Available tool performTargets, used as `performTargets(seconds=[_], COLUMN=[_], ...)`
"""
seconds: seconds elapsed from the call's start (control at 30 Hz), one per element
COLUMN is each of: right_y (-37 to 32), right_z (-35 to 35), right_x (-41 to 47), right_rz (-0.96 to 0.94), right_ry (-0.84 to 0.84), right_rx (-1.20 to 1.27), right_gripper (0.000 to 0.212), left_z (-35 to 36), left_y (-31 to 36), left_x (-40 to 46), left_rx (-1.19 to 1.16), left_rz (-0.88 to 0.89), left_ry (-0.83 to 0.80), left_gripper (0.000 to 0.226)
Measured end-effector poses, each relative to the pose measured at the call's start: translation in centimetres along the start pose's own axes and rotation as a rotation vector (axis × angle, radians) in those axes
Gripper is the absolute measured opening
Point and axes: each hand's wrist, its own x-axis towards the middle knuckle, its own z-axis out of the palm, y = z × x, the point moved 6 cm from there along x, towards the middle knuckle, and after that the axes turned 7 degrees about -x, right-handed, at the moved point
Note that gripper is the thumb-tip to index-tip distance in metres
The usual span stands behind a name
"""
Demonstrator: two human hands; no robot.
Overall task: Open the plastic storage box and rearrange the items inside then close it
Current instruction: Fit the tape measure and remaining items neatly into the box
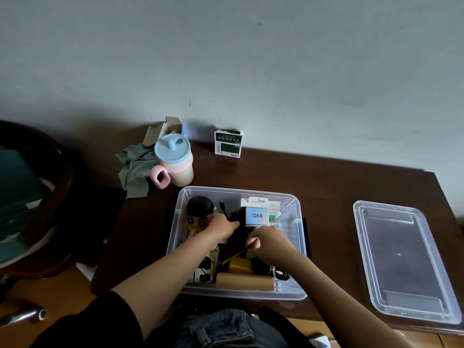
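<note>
**Rearranging the contents: handle the dark item in the middle of the box**

Both hands work inside the open plastic storage box (236, 293), which sits on the brown desk (326, 177) directly in front of the person. At the near wall lie a tan cylinder (244, 282), a yellow block (239, 264) and a tangle of black cables (266, 268). Avoid dragging a forearm across these when lifting.

The right hand (270, 242) has its fingers curled in a pinch on a dark item (239, 236) at the centre of the box. The left hand (222, 228) reaches in beside it, fingers bent down onto the same dark mass; whether it actually grips cannot be told, as the item is too dark to resolve.

Recommended procedure: lift the dark item straight up with both hands, checking that no cable (226, 209) trails with it. A snagged lead would likely tip the doll figure (199, 212) at the far left or the white Q88 carton (257, 214) at the far right. Set the item down flat in a free part of the floor.

The lid (401, 262) lies well apart to the right, inner face up, ready for closing. Keep every item below the rim so it seats.
</note>
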Motion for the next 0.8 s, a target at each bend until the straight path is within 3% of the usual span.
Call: performTargets(seconds=[0.1, 0.27, 0.4, 0.5, 0.6, 0.73, 0.8], right_y=[-0.1, -1.0, -1.3, -0.5, 0.5, 0.8, 0.7], right_z=[-0.1, 0.4, 0.8, 1.1, 1.6, 1.8, 1.8], right_x=[0.3, 0.7, 0.7, 0.1, -0.5, -1.1, -1.2], right_rz=[0.021, 0.029, 0.027, 0.027, 0.039, 0.023, 0.01], right_ry=[0.064, 0.048, 0.028, 0.028, 0.037, 0.028, 0.023], right_rx=[0.094, 0.044, 0.018, 0.059, 0.097, 0.103, 0.092], right_gripper=[0.025, 0.023, 0.026, 0.027, 0.026, 0.026, 0.025], left_z=[-0.1, 0.3, 1.0, 0.9, 1.1, 2.0, 2.3], left_y=[-0.3, -0.5, -0.4, -0.4, -0.5, -0.7, -0.6], left_x=[0.3, 0.5, 0.4, 0.5, 0.5, 0.4, 0.4], left_rx=[0.16, 0.254, 0.487, 0.531, 0.556, 0.595, 0.579], left_rz=[-0.011, -0.025, 0.038, 0.064, 0.03, -0.01, -0.015], left_ry=[-0.015, -0.134, -0.158, -0.093, -0.128, -0.2, -0.21], left_gripper=[0.04, 0.094, 0.075, 0.059, 0.036, 0.048, 0.041])
